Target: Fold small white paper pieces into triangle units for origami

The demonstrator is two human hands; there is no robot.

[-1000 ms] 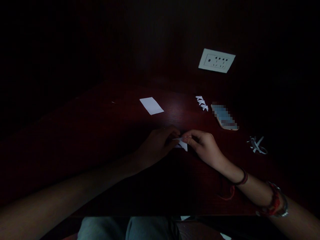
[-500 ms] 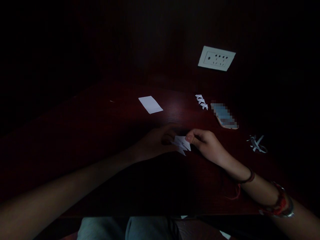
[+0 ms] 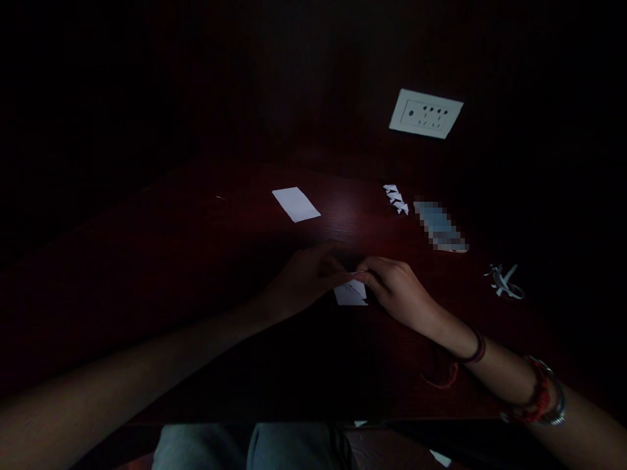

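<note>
A small folded piece of white paper [image 3: 351, 294] is held between my two hands over the dark red table. My left hand [image 3: 313, 271] pinches its upper edge from the left, thumb along the paper. From the right, my right hand [image 3: 392, 281] grips the same upper edge between thumb and bent forefinger. The two sets of fingertips nearly meet. Below them the paper hangs down, showing creases and a pointed right corner. The dim light hides the left fingers' undersides.
A white paper sheet [image 3: 296, 204] lies farther back. Several small folded paper pieces [image 3: 396, 199] lie beside a phone [image 3: 441, 226]. Thin white paper strips [image 3: 504, 282] lie at the right. A socket plate [image 3: 426, 113] is on the wall. The table's front edge [image 3: 274, 421] is above my knees.
My right hand has moved slightly left, closer to my left fingertips. The folded paper, earlier fanned with its points apart, now looks flatter and hangs below the fingers.
</note>
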